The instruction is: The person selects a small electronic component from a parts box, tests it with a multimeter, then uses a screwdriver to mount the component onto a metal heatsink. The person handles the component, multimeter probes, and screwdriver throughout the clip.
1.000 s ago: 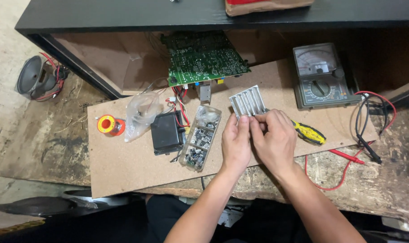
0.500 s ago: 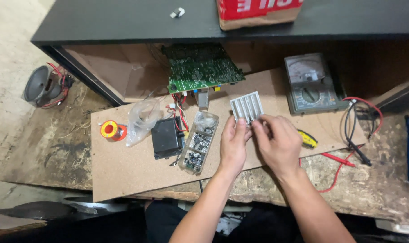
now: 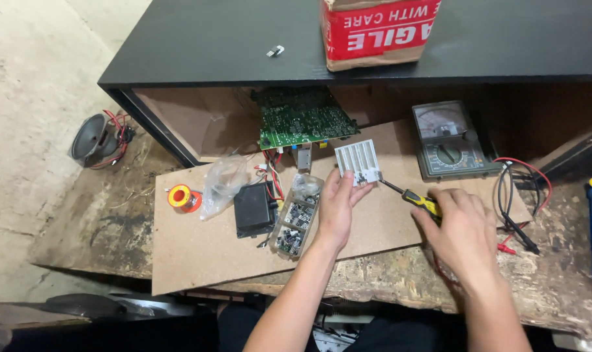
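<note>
My left hand [image 3: 338,207] rests on the brown board [image 3: 198,248] with its fingertips on the lower edge of a ribbed silver heat sink [image 3: 358,160] and a small dark part there. My right hand [image 3: 462,231] grips the yellow-and-black handle of a screwdriver [image 3: 418,201], whose thin shaft points up-left toward the heat sink. A clear compartment box of small parts [image 3: 297,218] lies just left of my left hand.
A green circuit board [image 3: 302,118] leans under the black table top [image 3: 211,39]. An analog multimeter [image 3: 447,140] with red and black leads [image 3: 520,202] sits right. A black block [image 3: 254,208], a plastic bag [image 3: 223,182], a solder spool [image 3: 180,197], a loudspeaker [image 3: 94,139] and a red-and-brown carton [image 3: 377,29] are around.
My hands were together below the heat sink. The right hand has moved away to the right and now grips the screwdriver, which lay on the board. The view has shifted upward.
</note>
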